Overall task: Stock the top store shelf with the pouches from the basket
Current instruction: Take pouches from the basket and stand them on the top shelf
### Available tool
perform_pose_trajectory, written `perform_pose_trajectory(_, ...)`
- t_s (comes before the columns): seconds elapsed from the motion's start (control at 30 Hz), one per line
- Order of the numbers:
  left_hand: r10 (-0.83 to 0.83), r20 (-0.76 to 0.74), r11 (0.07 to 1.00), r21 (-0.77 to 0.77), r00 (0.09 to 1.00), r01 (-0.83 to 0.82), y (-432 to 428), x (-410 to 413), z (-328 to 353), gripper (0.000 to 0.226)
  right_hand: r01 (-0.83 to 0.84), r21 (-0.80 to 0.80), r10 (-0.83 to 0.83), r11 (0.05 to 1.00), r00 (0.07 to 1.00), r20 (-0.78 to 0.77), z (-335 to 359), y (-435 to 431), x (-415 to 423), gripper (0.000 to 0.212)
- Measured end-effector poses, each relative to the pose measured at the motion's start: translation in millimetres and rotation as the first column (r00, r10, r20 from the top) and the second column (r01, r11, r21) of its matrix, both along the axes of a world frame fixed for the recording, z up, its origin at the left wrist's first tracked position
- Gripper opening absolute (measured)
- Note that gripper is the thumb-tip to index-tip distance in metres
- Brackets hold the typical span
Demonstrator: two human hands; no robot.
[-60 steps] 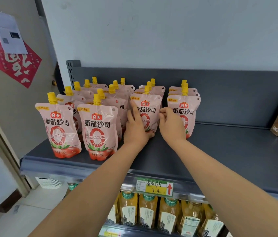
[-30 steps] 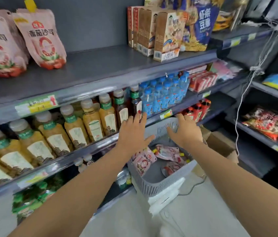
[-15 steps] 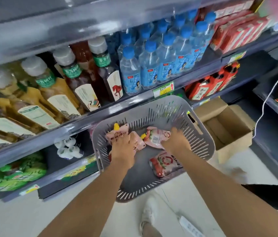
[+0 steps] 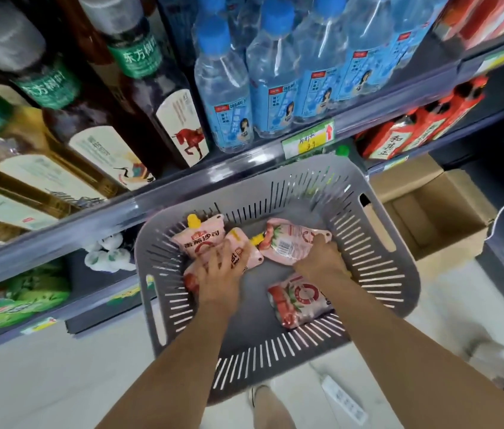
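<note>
Both hands have dropped from above the rim into the basket [image 4: 383, 274], and the view has closed in on it. The left hand [image 4: 218, 275] lies on the overlapping pouches [image 4: 201, 239] at the basket's left edge, fingers spread across them; whether its grip has closed on one I cannot tell. The right hand [image 4: 320, 258] is toward the far right corner, its grip holding the far pouch [image 4: 287, 243]: thumb over one corner, fingers curled round the edge, back label up, yellow spout pointing left at the other pouches. The near pouch [image 4: 301, 300] lies loose by the right edge, just beside the right wrist, red print up. The basket is just in front of a shelf [image 4: 182, 187] edge. On that shelf stand water bottles [image 4: 229, 97] with blue caps, with dark tea bottles [image 4: 151, 97] to their left; a yellow price tag [image 4: 309, 139] is on its edge. An open box [image 4: 430, 212] stands on the floor [image 4: 43, 382] right of the basket.
</note>
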State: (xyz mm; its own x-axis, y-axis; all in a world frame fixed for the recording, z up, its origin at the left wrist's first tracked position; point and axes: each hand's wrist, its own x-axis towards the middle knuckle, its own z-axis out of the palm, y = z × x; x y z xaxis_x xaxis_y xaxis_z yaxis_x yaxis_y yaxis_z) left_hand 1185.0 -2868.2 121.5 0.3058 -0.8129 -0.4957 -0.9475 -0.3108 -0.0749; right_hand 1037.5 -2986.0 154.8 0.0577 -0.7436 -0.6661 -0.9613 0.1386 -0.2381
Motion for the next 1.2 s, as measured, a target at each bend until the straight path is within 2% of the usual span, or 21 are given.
perform_pose_trajectory(0.13, -0.042, 0.016, 0.999, -0.012, 0.999, 0.043, -0.6, 9.2, -2.9, 0.091, -0.125, -0.062, 0.126, 0.99, 0.992, 0.011, -10.4, -6.6, 7.6, 0.072)
perform_pose_trajectory(0.23, -0.079, 0.014, 0.996, -0.031, 0.997, 0.08, 0.7, 14.6, -3.4, 0.096, -0.219, -0.069, 0.22, 0.973, 0.976, 0.004, -19.6, -14.4, 17.9, 0.084)
perform_pose_trajectory(0.4, -0.022, -0.118, 0.999, 0.028, 0.993, 0.026, 2.0, 14.2, -11.3, 0.106, -0.386, -0.046, 0.382, 0.921, 0.92, -0.085, -32.0, -25.1, 28.1, 0.101)
perform_pose_trajectory(0.47, -0.007, -0.119, 0.999, 0.04, 0.993, 0.012, 2.1, 13.6, -14.2, 0.106, -0.447, -0.063, 0.435, 0.892, 0.889, -0.143, -35.9, -28.4, 30.5, 0.095)
perform_pose_trajectory(0.6, 0.014, -0.127, 0.998, 0.06, 0.992, -0.006, 3.0, 15.0, -17.3, 0.103, -0.616, -0.153, 0.564, 0.773, 0.777, -0.28, -36.0, -35.1, 26.7, 0.071)
perform_pose_trajectory(0.7, 0.033, -0.137, 0.999, 0.046, 0.99, -0.027, 3.7, 14.6, -16.1, 0.099, -0.652, -0.236, 0.611, 0.721, 0.758, -0.227, -33.7, -36.3, 23.1, 0.05)
perform_pose_trajectory(0.77, 0.04, -0.172, 0.997, -0.052, 0.984, -0.05, 3.0, 13.6, -14.7, 0.087, -0.669, -0.272, 0.645, 0.691, 0.741, -0.186, -30.8, -34.9, 19.4, 0.041)
perform_pose_trajectory(0.83, 0.056, -0.288, 0.974, -0.196, 0.956, -0.116, -0.6, 11.4, -11.6, 0.081, -0.676, -0.318, 0.666, 0.665, 0.729, -0.157, -27.0, -35.6, 12.2, 0.038)
perform_pose_trajectory(0.9, 0.127, -0.472, 0.927, -0.256, 0.873, -0.273, -8.0, 6.6, -6.3, 0.085, -0.668, -0.345, 0.684, 0.66, 0.724, -0.093, -21.2, -34.3, 5.0, 0.038)
perform_pose_trajectory(0.97, 0.185, -0.605, 0.9, -0.212, 0.774, -0.38, -18.8, 1.2, -1.2, 0.098, -0.674, -0.386, 0.717, 0.63, 0.696, -0.046, -15.5, -33.7, 0.3, 0.035)
perform_pose_trajectory(1.03, 0.197, -0.667, 0.904, -0.16, 0.718, -0.396, -29.9, -4.8, 4.2, 0.105, -0.691, -0.437, 0.765, 0.576, 0.644, -0.011, -9.7, -33.2, 0.1, 0.034)
perform_pose_trajectory(1.07, 0.198, -0.684, 0.9, -0.157, 0.702, -0.406, -34.5, -6.7, 6.3, 0.1, -0.698, -0.463, 0.79, 0.546, 0.613, 0.008, -8.9, -33.6, 0.5, 0.037)
perform_pose_trajectory(1.13, 0.192, -0.686, 0.883, -0.191, 0.702, -0.428, -40.1, -8.7, 10.3, 0.077, -0.681, -0.536, 0.81, 0.499, 0.586, 0.01, -13.3, -31.6, 0.7, 0.044)
perform_pose_trajectory(1.2, 0.15, -0.633, 0.881, -0.264, 0.76, -0.393, -42.5, -9.9, 16.2, 0.051, -0.616, -0.6, 0.741, 0.51, 0.669, -0.056, -17.1, -25.5, 3.2, 0.051)
